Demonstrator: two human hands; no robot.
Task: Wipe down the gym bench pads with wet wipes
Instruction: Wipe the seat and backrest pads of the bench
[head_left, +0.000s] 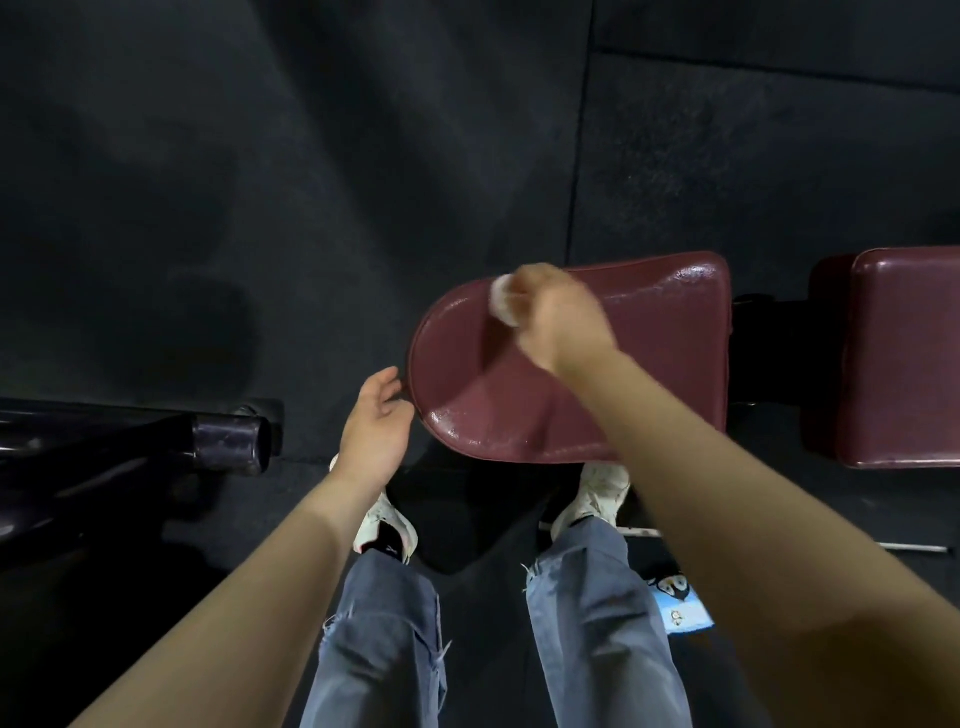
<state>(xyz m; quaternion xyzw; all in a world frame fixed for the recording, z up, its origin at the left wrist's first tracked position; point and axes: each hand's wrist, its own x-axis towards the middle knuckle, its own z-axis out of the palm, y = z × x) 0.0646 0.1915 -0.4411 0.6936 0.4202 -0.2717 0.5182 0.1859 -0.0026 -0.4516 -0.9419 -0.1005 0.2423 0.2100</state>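
My right hand (558, 317) is closed around a balled-up wet wipe (503, 300), pressing it onto the maroon seat pad (654, 358) near its far left curve. My left hand (378, 423) is open and empty, fingers loosely curled, resting at the pad's rounded left edge. Wet sheen shows along the near rim and far right corner, so I judge I'm mid-wipe on pad 1. Next I'd cover the dull centre, then reach right to the 2nd pad (904, 358), which sits apart across a gap.
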